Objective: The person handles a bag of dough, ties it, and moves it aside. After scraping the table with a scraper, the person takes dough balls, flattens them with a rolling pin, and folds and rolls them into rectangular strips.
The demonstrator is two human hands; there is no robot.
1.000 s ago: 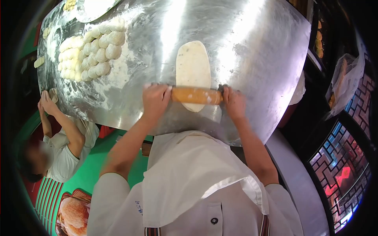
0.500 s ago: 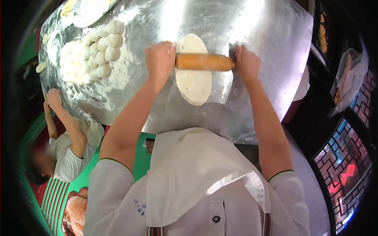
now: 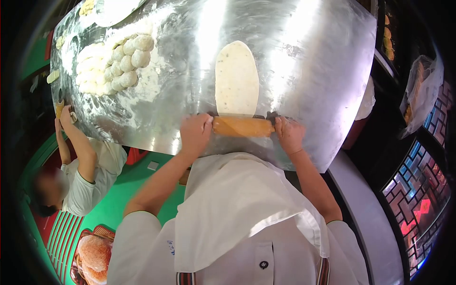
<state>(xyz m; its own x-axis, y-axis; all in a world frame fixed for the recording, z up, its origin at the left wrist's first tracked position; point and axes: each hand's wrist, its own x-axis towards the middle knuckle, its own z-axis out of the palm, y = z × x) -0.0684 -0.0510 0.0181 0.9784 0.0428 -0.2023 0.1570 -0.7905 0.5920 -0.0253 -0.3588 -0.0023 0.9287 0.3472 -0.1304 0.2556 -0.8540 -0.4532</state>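
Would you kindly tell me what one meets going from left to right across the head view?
Co-worker's hand → pile of dough balls → left hand → rolling pin → right hand → plastic bag.

I take this for a bakery kitchen: a wide steel table (image 3: 308, 57) dusted with flour (image 3: 148, 88) fills the top of the frame, dough balls (image 3: 114, 66) heap at upper left, a rolling pin (image 3: 242, 127) sits on flat dough (image 3: 236, 78) at centre, and a co-worker (image 3: 90, 175) at left wears whites.
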